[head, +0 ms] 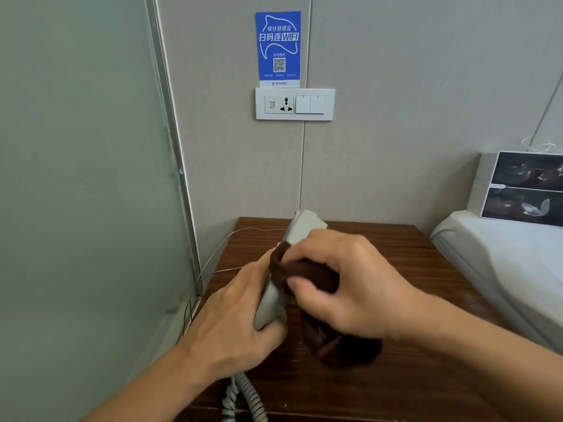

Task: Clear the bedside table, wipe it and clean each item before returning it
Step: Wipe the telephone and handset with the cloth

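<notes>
1. Telephone handset point(275, 287), grey, is held tilted above the wooden counter point(411, 263), its far end pointing toward the wall.
2. Left hand point(231, 324) has its grip curled round the lower part of the handset from the left side, thumb toward the near end.
3. Right hand point(344, 284) has its grip pinched on a dark brown cloth point(307, 278), which is pressed against the middle of the handset and partly wrapped over its edge.
4. The rest of the cloth hangs below the right hand, a loose fold point(341, 345) lying on or just above the counter; which one I cannot tell.
5. A coiled grey cord point(243, 394) runs from under the left wrist toward the counter's near edge.
6. Thin wires point(219, 248) run from the counter's back left area toward the gap beside a frosted glass panel point(82, 193).
7. On the wall behind are a white socket and switch plate point(295, 104) and, just above it, a blue WiFi sign point(278, 47) with a QR code.
8. To the right, a white bed point(505, 254) stands beside the counter, with a box point(518, 187) bearing dark pictures at its head end.
</notes>
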`<state>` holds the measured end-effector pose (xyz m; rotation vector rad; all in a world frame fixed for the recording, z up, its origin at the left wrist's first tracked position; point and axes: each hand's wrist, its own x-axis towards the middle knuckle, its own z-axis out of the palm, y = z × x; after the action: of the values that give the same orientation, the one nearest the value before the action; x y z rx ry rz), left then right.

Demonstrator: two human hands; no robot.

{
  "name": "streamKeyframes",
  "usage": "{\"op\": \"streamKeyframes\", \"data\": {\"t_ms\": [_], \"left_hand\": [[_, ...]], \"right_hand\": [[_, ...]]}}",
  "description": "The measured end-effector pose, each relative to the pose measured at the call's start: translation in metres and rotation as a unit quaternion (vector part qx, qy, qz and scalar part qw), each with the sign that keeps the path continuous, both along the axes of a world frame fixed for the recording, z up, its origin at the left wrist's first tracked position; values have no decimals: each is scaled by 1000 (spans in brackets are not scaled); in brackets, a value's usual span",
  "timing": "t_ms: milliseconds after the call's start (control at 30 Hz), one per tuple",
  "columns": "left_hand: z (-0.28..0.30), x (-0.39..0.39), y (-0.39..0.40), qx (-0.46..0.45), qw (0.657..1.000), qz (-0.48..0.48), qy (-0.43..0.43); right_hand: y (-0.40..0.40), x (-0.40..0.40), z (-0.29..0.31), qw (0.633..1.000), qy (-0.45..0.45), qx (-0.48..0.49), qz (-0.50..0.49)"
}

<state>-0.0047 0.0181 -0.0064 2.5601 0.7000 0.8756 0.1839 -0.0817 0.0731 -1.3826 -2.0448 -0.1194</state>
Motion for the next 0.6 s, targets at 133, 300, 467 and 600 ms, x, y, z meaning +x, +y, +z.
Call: {"op": "streamKeyframes", "data": {"t_ms": [133,300,467,600], "left_hand": [[-3,0,-1,10,1000,-1,12],[-3,2,-2,3,1000,1,-3],[0,0,-1,-7,1000,3,-20],[-2,1,-3,15,1000,3,-4]], "right_hand": [[20,20,3,998,6,4,-58],[66,59,6,981,25,-14,-192],[10,7,1,998,3,-4,-55],[1,11,-2,999,13,-4,-35]]}}
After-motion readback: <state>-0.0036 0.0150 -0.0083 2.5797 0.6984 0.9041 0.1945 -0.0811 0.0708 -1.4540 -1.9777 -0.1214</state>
